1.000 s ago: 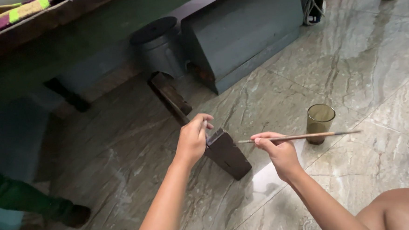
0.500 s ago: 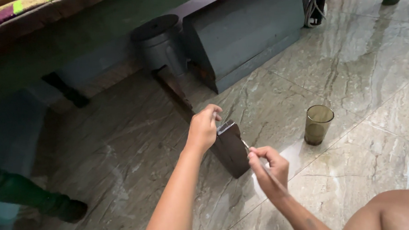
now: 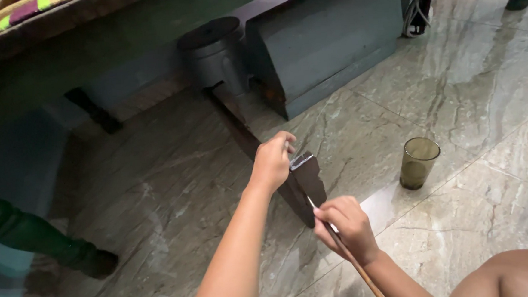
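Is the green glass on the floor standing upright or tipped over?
Upright. The green glass stands on its base on the marble floor, open rim facing up, apart from both hands. Whether it holds liquid is unclear.

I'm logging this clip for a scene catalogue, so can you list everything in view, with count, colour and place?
wooden plank: one, dark brown, long, lying on the floor from the bucket toward the person, near end raised under the left hand
paintbrush: one, thin brown handle, tip at the plank's near end
glass: one, olive-tinted, standing on the floor right of the plank
bucket: one, grey metal with dark lid, top centre
box: one, large, grey-blue, beside the bucket
furniture leg: one, green, lower left
floor: marbled grey-green tiles
knee: one, bare, bottom right corner
left hand: grips the plank's top edge
right hand: holds the paintbrush
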